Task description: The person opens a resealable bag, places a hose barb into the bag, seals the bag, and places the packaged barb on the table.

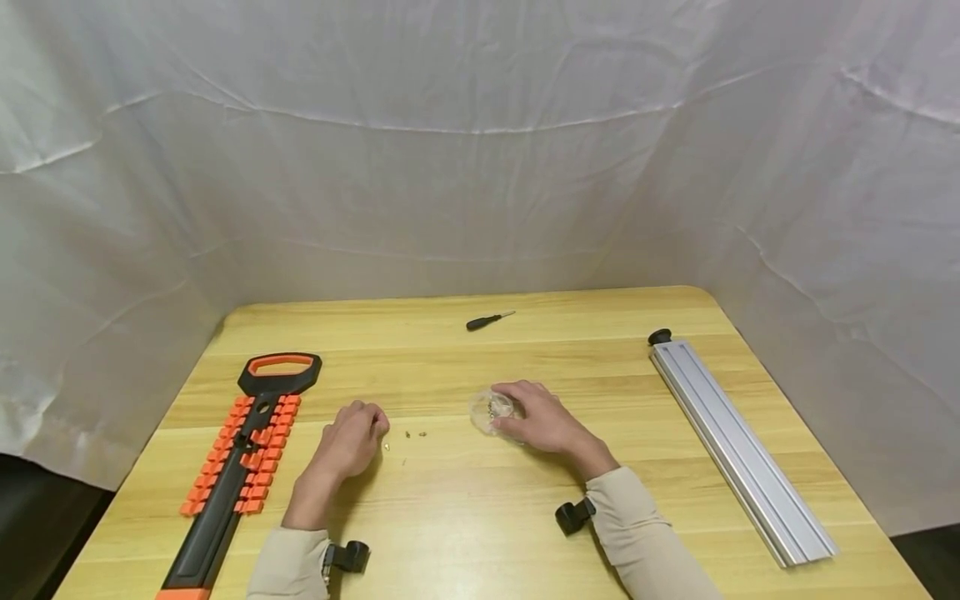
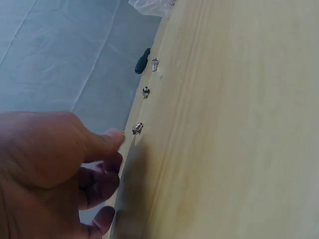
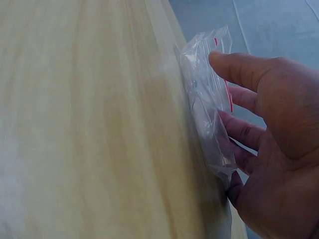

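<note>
My left hand (image 1: 351, 440) is just above the table at left, thumb tip against curled fingers; nothing shows between them. Close to its fingertips, a small metal fitting (image 2: 138, 128) lies on the wood, apart from the thumb. Farther along are a second fitting (image 2: 146, 92) and a third fitting (image 2: 155, 64). A clear zip bag (image 3: 204, 109) with a red seal line lies under my right hand (image 1: 542, 419); thumb and fingers grip its edges. Small metallic pieces (image 1: 492, 407) are visible through the bag in the head view.
A black screwdriver (image 1: 483, 322) lies toward the back. On the left is a black tool bar (image 1: 217, 508) with orange clips and a loop handle. A silver aluminium rail (image 1: 738, 450) with a black knob lies on the right. Pale curtains (image 1: 480, 167) surround the table.
</note>
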Demonstrator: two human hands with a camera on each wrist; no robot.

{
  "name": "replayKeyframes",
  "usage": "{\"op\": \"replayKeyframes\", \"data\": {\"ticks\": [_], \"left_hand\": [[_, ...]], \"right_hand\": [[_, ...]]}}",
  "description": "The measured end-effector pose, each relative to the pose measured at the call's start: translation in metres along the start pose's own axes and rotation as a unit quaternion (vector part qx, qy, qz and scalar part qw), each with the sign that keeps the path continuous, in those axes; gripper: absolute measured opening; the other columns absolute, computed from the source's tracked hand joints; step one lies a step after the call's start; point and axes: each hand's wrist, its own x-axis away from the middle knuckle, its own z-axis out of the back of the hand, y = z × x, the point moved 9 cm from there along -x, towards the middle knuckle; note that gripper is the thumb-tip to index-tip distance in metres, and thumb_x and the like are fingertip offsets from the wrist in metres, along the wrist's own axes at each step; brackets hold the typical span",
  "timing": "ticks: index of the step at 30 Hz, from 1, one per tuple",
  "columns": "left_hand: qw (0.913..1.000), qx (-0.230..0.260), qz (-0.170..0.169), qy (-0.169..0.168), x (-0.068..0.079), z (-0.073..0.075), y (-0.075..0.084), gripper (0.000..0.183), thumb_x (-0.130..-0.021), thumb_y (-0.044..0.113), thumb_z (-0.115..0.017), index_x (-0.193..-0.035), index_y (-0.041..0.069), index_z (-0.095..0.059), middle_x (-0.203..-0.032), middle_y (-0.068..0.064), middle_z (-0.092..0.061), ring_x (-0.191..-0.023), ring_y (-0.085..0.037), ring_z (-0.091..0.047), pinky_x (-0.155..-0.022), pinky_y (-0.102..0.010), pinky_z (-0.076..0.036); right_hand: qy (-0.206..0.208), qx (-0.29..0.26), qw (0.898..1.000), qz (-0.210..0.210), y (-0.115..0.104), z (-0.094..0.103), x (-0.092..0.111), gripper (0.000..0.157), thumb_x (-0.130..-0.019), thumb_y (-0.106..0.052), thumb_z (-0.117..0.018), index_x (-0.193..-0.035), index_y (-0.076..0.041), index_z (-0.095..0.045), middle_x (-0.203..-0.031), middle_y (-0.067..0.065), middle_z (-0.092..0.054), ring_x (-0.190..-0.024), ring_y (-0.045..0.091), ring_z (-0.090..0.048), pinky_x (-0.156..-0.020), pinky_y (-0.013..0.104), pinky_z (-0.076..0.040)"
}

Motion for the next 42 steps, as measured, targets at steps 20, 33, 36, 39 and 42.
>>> {"op": "replayKeyframes", "data": {"ticks": [20, 33, 36, 39, 42], "left_hand": [[0.9874, 0.096, -0.117, 0.046, -0.016, -0.001, 0.066, 0.019, -0.103, 0.015, -0.044, -0.106, 0.003, -0.058, -0.106, -0.009, -0.059, -0.091, -0.019, -0.054, -0.082, -0.04, -0.047], [0.9806, 0.085, -0.17, 0.048, -0.025, -0.019, 0.114, 0.01, -0.101, 0.015, -0.05, -0.098, 0.01, -0.059, -0.105, -0.004, -0.058, -0.096, -0.015, -0.055, -0.083, -0.037, -0.048], [0.9799, 0.077, -0.18, 0.037, -0.027, -0.025, 0.123, 0.011, -0.101, 0.018, -0.051, -0.099, 0.011, -0.06, -0.107, -0.004, -0.057, -0.099, -0.017, -0.055, -0.086, -0.04, -0.047], [0.9803, 0.072, -0.182, 0.027, -0.028, -0.031, 0.128, 0.013, -0.101, 0.02, -0.051, -0.101, 0.012, -0.061, -0.109, -0.004, -0.057, -0.1, -0.019, -0.054, -0.087, -0.044, -0.045], [0.9814, 0.066, -0.178, 0.024, -0.03, -0.034, 0.13, 0.013, -0.1, 0.022, -0.052, -0.1, 0.014, -0.062, -0.109, -0.002, -0.057, -0.101, -0.019, -0.054, -0.088, -0.045, -0.044]], "right_hand": [[0.007, -0.005, 1.0, 0.0, -0.003, 0.001, 0.001, 0.057, -0.089, -0.042, -0.067, -0.14, -0.027, -0.05, -0.138, -0.001, -0.055, -0.128, 0.022, -0.046, -0.104, 0.049, -0.035], [0.011, -0.001, 1.0, 0.004, -0.002, 0.002, 0.001, 0.056, -0.088, -0.041, -0.067, -0.14, -0.026, -0.05, -0.138, 0.0, -0.055, -0.126, 0.023, -0.047, -0.103, 0.05, -0.035], [0.011, 0.003, 1.0, 0.002, 0.0, 0.001, 0.0, 0.057, -0.088, -0.043, -0.067, -0.14, -0.027, -0.05, -0.137, -0.002, -0.055, -0.125, 0.021, -0.047, -0.101, 0.049, -0.036], [0.012, 0.004, 1.0, 0.007, -0.002, 0.001, 0.0, 0.057, -0.089, -0.043, -0.067, -0.14, -0.027, -0.05, -0.137, -0.002, -0.055, -0.124, 0.021, -0.048, -0.1, 0.049, -0.036], [0.012, 0.002, 1.0, 0.011, -0.003, 0.002, 0.0, 0.056, -0.089, -0.042, -0.067, -0.14, -0.026, -0.05, -0.136, -0.001, -0.055, -0.124, 0.022, -0.048, -0.1, 0.05, -0.036]]}}
